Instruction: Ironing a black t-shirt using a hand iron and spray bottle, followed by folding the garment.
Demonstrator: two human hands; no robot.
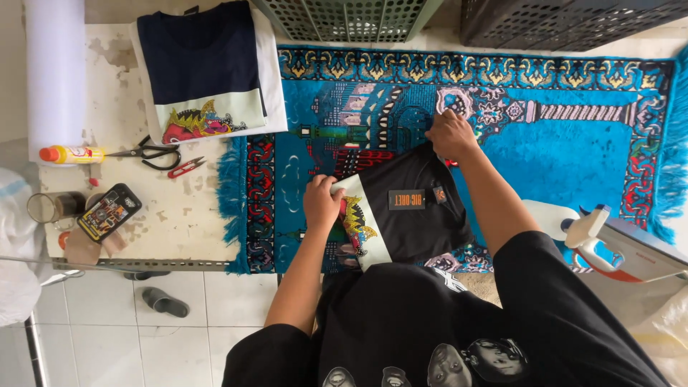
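A black garment (419,215) with a white band and a colourful printed figure lies on a blue patterned rug (573,143) spread over the table. My left hand (322,203) grips the white printed edge of the garment at its left side. My right hand (450,135) presses down on the garment's far corner. A small dark label shows on the black fabric between my hands.
A folded dark-and-white shirt stack (204,72) lies at the back left. Scissors (147,152), a small red clipper (186,168), a glue bottle (70,154), a phone (109,212), a glass (50,206) and a white roll (55,72) sit on the left. An iron (623,247) rests at right. Baskets (351,18) stand behind.
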